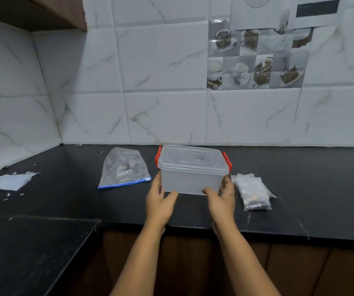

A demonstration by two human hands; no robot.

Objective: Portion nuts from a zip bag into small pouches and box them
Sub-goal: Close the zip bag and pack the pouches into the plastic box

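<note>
Left of centre on the black worktop (299, 167) the clear zip bag with blue seal (125, 168) lies almost empty. My left hand (159, 201) and right hand (222, 197) clasp the lidded translucent plastic box with red clips (192, 169). Right, the filled small clear pouches (253, 191) lie unboxed, I judge.

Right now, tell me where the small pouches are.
In the head view, the small pouches lie in a pile on the black counter, just right of the plastic box and beside the right hand holding it.
</note>
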